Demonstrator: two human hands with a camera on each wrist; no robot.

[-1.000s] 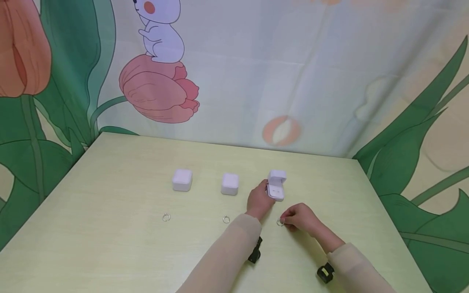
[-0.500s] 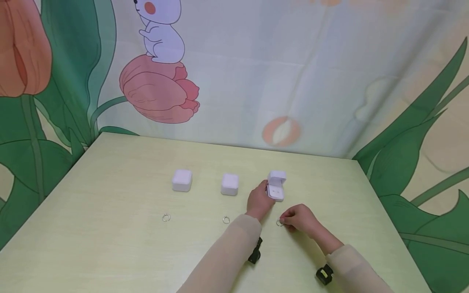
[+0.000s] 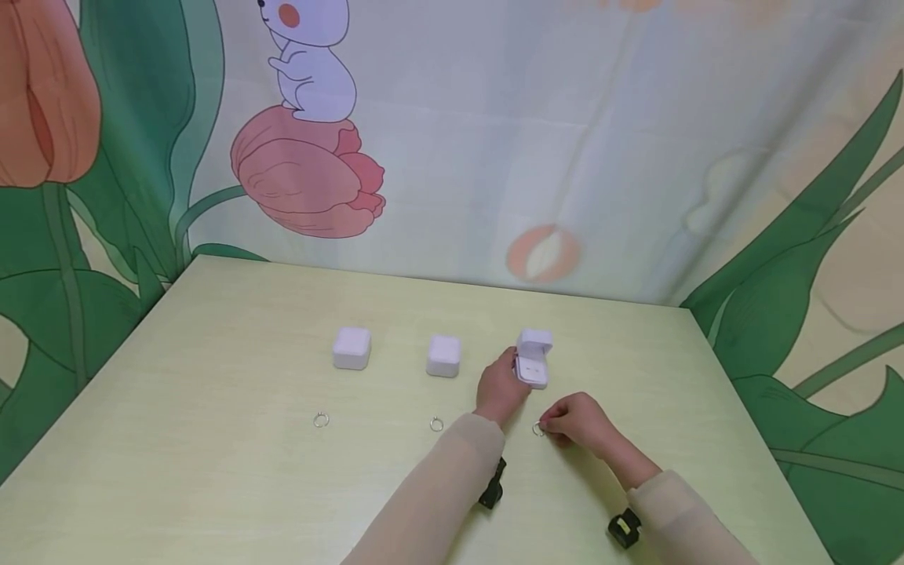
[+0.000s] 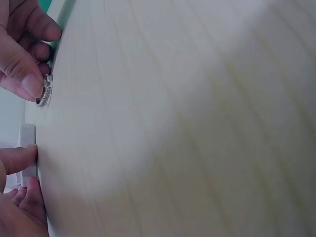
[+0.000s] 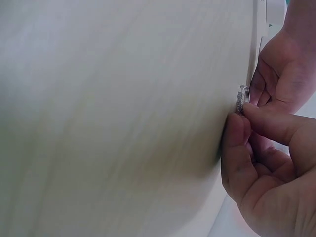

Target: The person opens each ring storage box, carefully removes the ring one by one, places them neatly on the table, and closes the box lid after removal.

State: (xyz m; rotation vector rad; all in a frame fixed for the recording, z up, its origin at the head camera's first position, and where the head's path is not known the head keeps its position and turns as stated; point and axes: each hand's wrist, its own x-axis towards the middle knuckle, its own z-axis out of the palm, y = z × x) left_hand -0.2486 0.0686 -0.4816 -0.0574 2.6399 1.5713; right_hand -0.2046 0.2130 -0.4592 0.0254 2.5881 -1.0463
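Observation:
An opened white ring box (image 3: 533,369) stands on the table at the right of the box row, its lid raised and a slotted insert inside. My left hand (image 3: 500,388) grips its left side; in the left wrist view thumb and fingers lie around the box base (image 4: 28,163). Nearer the front, my right hand (image 3: 581,417) pinches a silver ring (image 3: 537,429) between thumb and forefinger, close over the tabletop. Small stones show along the ring (image 5: 240,100) in the right wrist view.
Two closed white boxes, one at the left (image 3: 351,348) and one in the middle (image 3: 443,356), stand in a row. In front of them lie a left ring (image 3: 321,420) and a middle ring (image 3: 436,424). A printed curtain (image 3: 452,157) hangs behind the table.
Almost nothing differs. The right hand's pinched ring has turned or shifted very slightly; the left hand stays on the opened box.

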